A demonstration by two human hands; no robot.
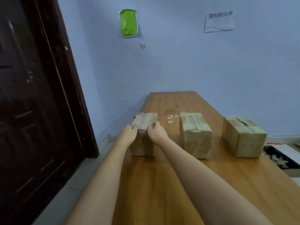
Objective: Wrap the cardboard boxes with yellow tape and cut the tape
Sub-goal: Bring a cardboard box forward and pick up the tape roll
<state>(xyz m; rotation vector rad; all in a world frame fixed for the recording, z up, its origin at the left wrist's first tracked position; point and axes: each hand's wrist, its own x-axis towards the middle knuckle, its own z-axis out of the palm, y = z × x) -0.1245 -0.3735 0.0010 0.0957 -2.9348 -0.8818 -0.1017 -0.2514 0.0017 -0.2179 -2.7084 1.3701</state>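
Three cardboard boxes stand in a row on a wooden table [162, 184]. The left box [143, 143] sits at the table's left edge, its top covered in pale tape. My left hand [128, 133] grips its near left top corner. My right hand [156, 131] grips its near right top edge, fingers curled over the top. The middle box [196, 137] and the right box [243, 137] stand apart to the right, both with taped tops. No tape roll or cutter is in view.
A crumpled scrap of clear tape [172, 118] lies on the table between the left and middle boxes. A dark door [32, 111] stands at the left. The blue wall [178, 62] rises behind the table. A carton of items [282, 156] sits low at the right.
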